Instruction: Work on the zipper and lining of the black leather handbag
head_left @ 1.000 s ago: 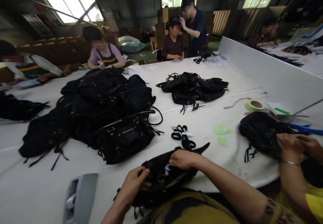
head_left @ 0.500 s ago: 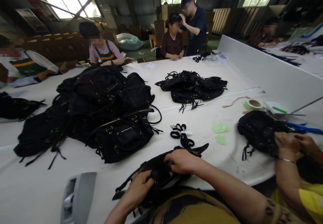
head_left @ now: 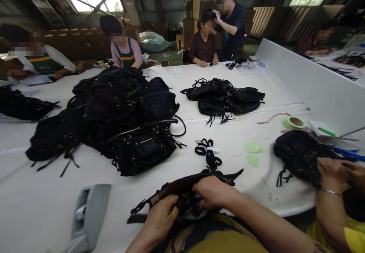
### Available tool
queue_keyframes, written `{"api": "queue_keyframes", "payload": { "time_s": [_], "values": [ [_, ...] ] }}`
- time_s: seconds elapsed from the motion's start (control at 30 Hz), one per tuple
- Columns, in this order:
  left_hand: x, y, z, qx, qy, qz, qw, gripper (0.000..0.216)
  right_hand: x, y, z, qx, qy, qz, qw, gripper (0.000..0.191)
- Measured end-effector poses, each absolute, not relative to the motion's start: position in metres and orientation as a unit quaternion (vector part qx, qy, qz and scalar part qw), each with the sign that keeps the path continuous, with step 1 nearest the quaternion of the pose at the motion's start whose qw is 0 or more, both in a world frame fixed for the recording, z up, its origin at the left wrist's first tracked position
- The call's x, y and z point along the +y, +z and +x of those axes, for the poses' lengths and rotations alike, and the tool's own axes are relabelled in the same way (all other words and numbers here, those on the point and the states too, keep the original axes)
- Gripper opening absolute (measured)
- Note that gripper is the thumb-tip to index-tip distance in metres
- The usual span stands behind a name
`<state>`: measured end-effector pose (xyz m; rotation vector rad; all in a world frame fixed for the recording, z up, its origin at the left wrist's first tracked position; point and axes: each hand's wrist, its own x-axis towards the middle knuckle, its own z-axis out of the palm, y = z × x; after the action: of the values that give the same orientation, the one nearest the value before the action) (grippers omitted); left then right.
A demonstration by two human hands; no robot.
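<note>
A black handbag [head_left: 182, 192] with gold buckles lies at the near edge of the white table [head_left: 234, 146], partly on my lap. My left hand [head_left: 161, 217] grips its left part near a loose strap end. My right hand [head_left: 212, 192] is closed over the bag's top edge, just right of a buckle. A bundle of black straps [head_left: 208, 152] lies on the table just beyond the bag.
A big heap of black bags [head_left: 119, 112] fills the left middle; a smaller pile [head_left: 224, 99] sits farther back. A grey tape dispenser [head_left: 87, 215] stands near left. A co-worker's hands [head_left: 336, 171] work on another bag [head_left: 299, 154] at right. Green tape roll [head_left: 293, 123], green paper scraps [head_left: 252, 148]; several people sit along the far edge.
My hands turned and flattened the bag, and its strap now sticks out to the left. My view shifted slightly to the left.
</note>
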<state>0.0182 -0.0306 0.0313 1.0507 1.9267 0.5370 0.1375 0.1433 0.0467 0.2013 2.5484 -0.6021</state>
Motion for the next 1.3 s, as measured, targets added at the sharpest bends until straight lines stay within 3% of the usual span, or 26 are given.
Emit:
{"api": "queue_keyframes", "payload": {
  "time_s": [0.1,0.33,0.53,0.73,0.87,0.97,1.13,1.2,1.3],
  "values": [
    [-0.033,0.033,0.021,0.778,0.211,0.413,0.424,0.022,0.141,0.051,0.133,0.929,-0.207,0.057,0.302,0.030],
    [-0.039,0.025,0.019,0.794,0.209,0.400,0.408,0.021,0.141,0.057,0.131,0.935,-0.183,0.033,0.301,0.026],
    [-0.036,0.022,0.020,0.810,0.178,0.402,0.387,0.020,0.139,0.046,0.137,0.925,-0.236,0.010,0.296,0.025],
    [-0.039,0.016,0.017,0.816,0.161,0.407,0.377,0.020,0.147,0.040,0.134,0.880,-0.388,0.069,0.266,0.022],
    [-0.041,0.013,0.018,0.814,0.203,0.419,0.346,0.061,0.152,0.043,0.129,0.870,-0.409,0.083,0.262,0.018],
    [-0.036,0.016,0.021,0.796,0.210,0.484,0.296,0.070,0.151,0.048,0.124,0.870,-0.415,0.060,0.258,0.015],
    [-0.023,0.021,0.027,0.792,0.224,0.515,0.240,0.042,0.150,0.051,0.118,0.839,-0.472,0.087,0.257,0.012],
    [-0.021,0.022,0.029,0.791,0.230,0.510,0.250,0.028,0.151,0.049,0.117,0.834,-0.477,0.098,0.260,0.017],
    [-0.022,0.021,0.033,0.793,0.239,0.471,0.302,0.025,0.153,0.052,0.119,0.846,-0.479,0.090,0.218,0.030]
  ]
}}
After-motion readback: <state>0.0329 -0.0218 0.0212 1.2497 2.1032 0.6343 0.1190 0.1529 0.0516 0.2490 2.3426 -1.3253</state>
